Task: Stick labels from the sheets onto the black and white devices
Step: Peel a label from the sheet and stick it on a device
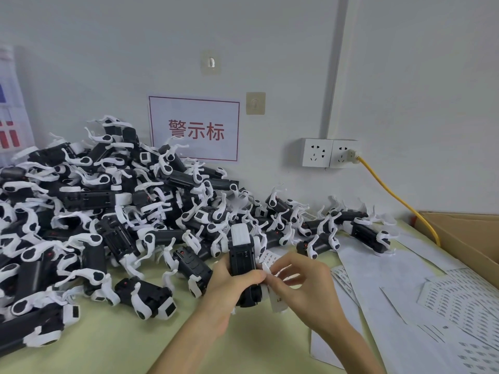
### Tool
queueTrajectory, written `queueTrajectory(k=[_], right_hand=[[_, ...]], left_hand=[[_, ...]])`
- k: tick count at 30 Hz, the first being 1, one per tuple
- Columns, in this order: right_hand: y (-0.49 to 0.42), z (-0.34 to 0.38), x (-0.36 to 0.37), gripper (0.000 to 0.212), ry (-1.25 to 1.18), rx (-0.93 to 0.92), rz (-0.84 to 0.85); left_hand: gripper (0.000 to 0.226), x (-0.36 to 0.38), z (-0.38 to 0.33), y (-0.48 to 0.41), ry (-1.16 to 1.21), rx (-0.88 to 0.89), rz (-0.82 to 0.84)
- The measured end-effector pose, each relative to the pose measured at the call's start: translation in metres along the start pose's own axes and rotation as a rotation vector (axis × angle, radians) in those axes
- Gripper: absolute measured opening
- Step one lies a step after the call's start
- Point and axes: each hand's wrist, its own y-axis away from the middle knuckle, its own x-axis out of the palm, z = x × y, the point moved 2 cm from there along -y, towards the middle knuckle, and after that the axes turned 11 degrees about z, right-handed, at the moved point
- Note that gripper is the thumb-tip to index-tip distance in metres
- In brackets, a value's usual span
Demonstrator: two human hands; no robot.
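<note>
Me: Fingers [283, 263] of my right hand [305, 290] pinch the label strip [270, 258] at the device's [243, 259] 3 o'clock side; my left hand [229, 284] grips the device.
Colleague: Method?
Me: Square one edge, then press flat.

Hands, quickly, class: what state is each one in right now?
Left hand: closed, gripping the black and white device.
Right hand: closed, pinching a label strip beside it.
</note>
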Motion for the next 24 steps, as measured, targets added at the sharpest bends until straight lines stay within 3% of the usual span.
queueTrajectory(k=[6, 11, 15, 20, 24], right_hand=[[-0.001, -0.003, -0.003, 0.023, -0.091, 0.097, 0.066], [-0.003, -0.002, -0.006, 0.022, -0.148, 0.100, 0.079], [-0.006, -0.007, -0.008, 0.026, -0.167, 0.109, -0.007], [-0.008, -0.014, -0.014, 0.023, -0.183, 0.106, -0.109], [-0.008, -0.014, -0.010, 0.023, -0.148, 0.115, -0.073]], left_hand=[[0.045, 0.001, 0.001, 0.000, -0.029, 0.006, -0.004], [0.030, 0.000, 0.002, 0.000, -0.025, 0.008, -0.006], [0.037, -0.003, -0.003, 0.000, -0.013, 0.040, -0.023], [0.022, -0.018, -0.018, 0.001, 0.087, 0.220, -0.085], [0.015, -0.031, -0.035, 0.008, 0.050, 0.306, 0.080]])
